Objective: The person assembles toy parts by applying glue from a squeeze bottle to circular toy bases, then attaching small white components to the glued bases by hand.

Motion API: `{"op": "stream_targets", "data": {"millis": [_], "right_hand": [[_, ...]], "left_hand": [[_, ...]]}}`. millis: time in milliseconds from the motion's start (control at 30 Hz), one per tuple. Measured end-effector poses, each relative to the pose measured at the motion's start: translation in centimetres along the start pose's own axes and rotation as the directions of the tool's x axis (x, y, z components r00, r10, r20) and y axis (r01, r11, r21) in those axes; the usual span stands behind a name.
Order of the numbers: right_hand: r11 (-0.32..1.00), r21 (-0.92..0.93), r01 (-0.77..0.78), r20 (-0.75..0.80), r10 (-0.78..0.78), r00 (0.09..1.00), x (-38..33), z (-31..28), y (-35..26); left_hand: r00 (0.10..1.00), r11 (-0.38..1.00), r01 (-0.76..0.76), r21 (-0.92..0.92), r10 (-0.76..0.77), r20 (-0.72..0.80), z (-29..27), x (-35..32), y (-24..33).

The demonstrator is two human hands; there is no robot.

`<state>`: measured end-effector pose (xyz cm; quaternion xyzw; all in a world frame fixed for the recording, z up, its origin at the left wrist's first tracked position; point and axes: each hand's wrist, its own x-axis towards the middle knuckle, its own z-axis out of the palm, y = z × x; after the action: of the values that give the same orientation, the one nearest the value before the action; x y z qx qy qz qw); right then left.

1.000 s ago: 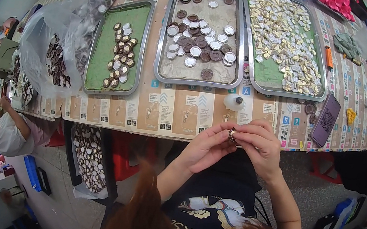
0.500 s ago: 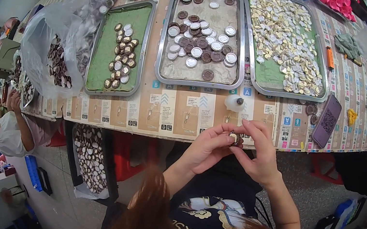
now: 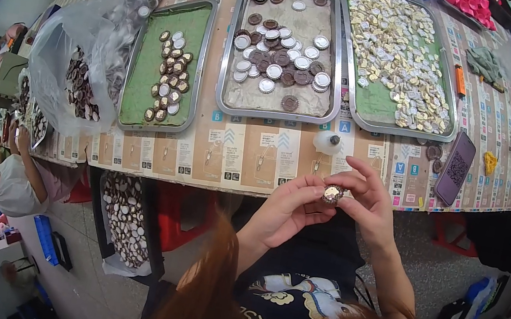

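Observation:
A small brown disc with a crimped rim and a shiny gold-cream piece on its face (image 3: 332,195) is pinched between my two hands at the table's front edge. My left hand (image 3: 291,210) grips its left side with thumb and fingers. From the right, my right hand (image 3: 371,210) holds the edge between thumb and fingertips, its upper fingers raised. Just beyond my hands stands a small white squeeze bottle with a dark tip (image 3: 327,143). Farther off, a tray (image 3: 275,116) holds loose brown and white crimped discs, some face down.
Left of it, a green-lined tray (image 3: 139,64) carries discs with gold pieces; to the right, another tray (image 3: 374,105) is spread with small gold and silver pieces. A clear bag (image 3: 67,24), a phone (image 3: 455,169) and an orange cutter (image 3: 459,81) lie about. Other people sit at both sides.
The disc has been turned so its gold-cream face shows more fully. My right hand's fingers have shifted on it and lifted slightly apart.

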<state>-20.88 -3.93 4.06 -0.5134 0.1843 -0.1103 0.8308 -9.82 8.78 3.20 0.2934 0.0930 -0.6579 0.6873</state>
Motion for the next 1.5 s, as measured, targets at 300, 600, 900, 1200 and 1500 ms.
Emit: {"op": "stream_targets", "data": {"millis": [300,600,900,1200,1500], "right_hand": [[0.950,-0.265,0.166,0.008,-0.170,0.985,0.6,-0.7,1.3],[0.698,-0.694,0.176,-0.118,-0.352,0.929,4.8,-1.7,3.3],[0.874,-0.476,0.097,-0.198,-0.214,0.956,5.0,-1.8,4.5],[0.981,-0.083,0.177,-0.167,-0.189,0.968,3.0,-0.1,1.7],[0.986,0.138,0.096,-0.137,-0.077,0.988,1.7,1.3,-1.2]], "left_hand": [[0.962,0.957,-0.246,0.151,0.260,-0.081,-1.6,0.2,1.2],[0.157,-0.137,0.422,0.896,0.985,0.076,-13.3,-1.6,17.5],[0.591,-0.347,0.165,0.923,0.784,0.189,-3.5,7.0,9.5],[0.721,0.203,-0.366,0.908,0.679,0.139,-0.8,5.9,6.2],[0.935,0.727,-0.353,0.589,0.297,0.193,-0.7,1.5,3.1]]}}
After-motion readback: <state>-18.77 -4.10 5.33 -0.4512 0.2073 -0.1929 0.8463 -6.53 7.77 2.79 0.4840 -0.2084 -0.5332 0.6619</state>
